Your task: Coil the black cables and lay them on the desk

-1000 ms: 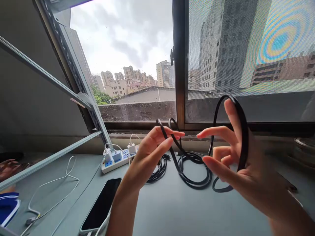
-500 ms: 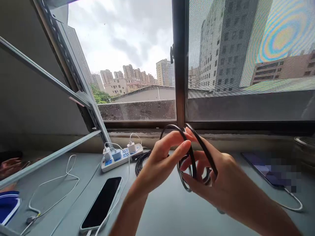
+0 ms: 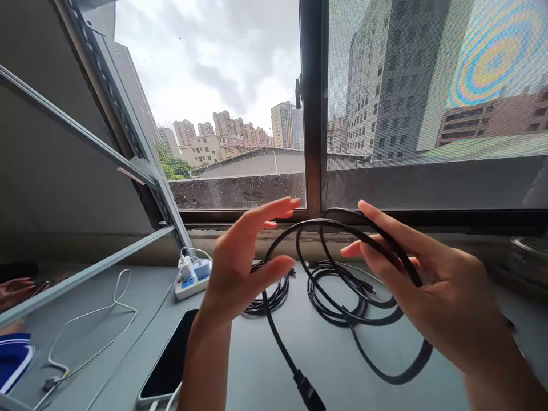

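A long black cable [image 3: 299,228] arches between my two hands above a grey table [image 3: 265,365]. My left hand [image 3: 240,262] is open with fingers spread, and the cable runs through the gap by its thumb. One end with a black plug [image 3: 307,393] hangs down to the table's front. My right hand [image 3: 432,291] has its fingers stretched out with a loop of the cable lying across them and passing under the palm. More of the black cable lies in coils [image 3: 338,294] on the table behind my hands.
A white power strip [image 3: 188,279] with chargers stands at the back left. A dark phone [image 3: 171,359] lies at the front left, beside a white cord [image 3: 89,319]. A second black coil [image 3: 268,297] lies behind my left hand. Another person's hand [image 3: 12,285] shows at far left. The window frame [image 3: 312,114] rises behind.
My hands were together pinching the cable; now they have moved apart and opened their fingers. A wider loop spans them, and the plug end has dropped into view at the front.
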The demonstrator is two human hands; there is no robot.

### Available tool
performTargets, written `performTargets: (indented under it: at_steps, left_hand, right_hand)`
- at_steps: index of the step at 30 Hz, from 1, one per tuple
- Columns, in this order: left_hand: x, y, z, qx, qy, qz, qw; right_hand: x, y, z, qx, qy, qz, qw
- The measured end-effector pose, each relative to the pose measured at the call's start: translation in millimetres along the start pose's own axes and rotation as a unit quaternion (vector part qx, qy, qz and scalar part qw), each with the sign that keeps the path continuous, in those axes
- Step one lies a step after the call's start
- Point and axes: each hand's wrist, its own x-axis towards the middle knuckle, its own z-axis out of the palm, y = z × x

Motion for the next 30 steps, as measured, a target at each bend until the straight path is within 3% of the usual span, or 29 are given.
performTargets:
  at_steps: [4, 8, 11, 14, 18, 20, 23, 25, 27, 30]
  left_hand:
    - [-1, -4, 18.8, 0.081, -0.047, -0.017, 0.995]
    - [-1, -13, 36.2, 0.07, -0.075, -0.012, 0.995]
    - [-2, -14, 44.2, 0.056, -0.055, -0.022, 0.997]
    - [-2, -15, 48.6, 0.025, 0.002, -0.073, 0.997]
    - [-1, -24, 46.4, -0.068, 0.073, -0.14, 0.985]
    - [0, -27, 43.9, -0.116, 0.109, -0.162, 0.974]
    - [0, -24, 44.8, -0.179, 0.178, -0.179, 0.951]
    - [-1, -20, 49.6, -0.218, 0.195, -0.183, 0.939]
    - [-1, -19, 55.9, -0.239, 0.175, -0.203, 0.933]
    - [-1, -25, 63.2, -0.189, 0.09, -0.237, 0.949]
  right_hand:
    - [-4, -3, -1, 0.005, -0.007, -0.078, 0.997]
    - [-6, -2, -8, 0.006, -0.009, -0.14, 0.99]
    - [-6, -3, -13, 0.006, 0.0, -0.163, 0.987]
    - [-8, -4, -13, 0.003, 0.047, -0.17, 0.984]
    - [-8, -4, -4, 0.051, 0.183, -0.116, 0.975]
    - [-5, -2, 1, 0.067, 0.207, -0.084, 0.972]
    - [2, -1, 6, 0.06, 0.116, -0.036, 0.991]
    - [3, -5, 7, 0.087, 0.049, -0.002, 0.995]
    - [2, -11, 5, 0.149, 0.03, 0.033, 0.988]
    - [-4, -21, -2, 0.226, 0.048, 0.066, 0.971]
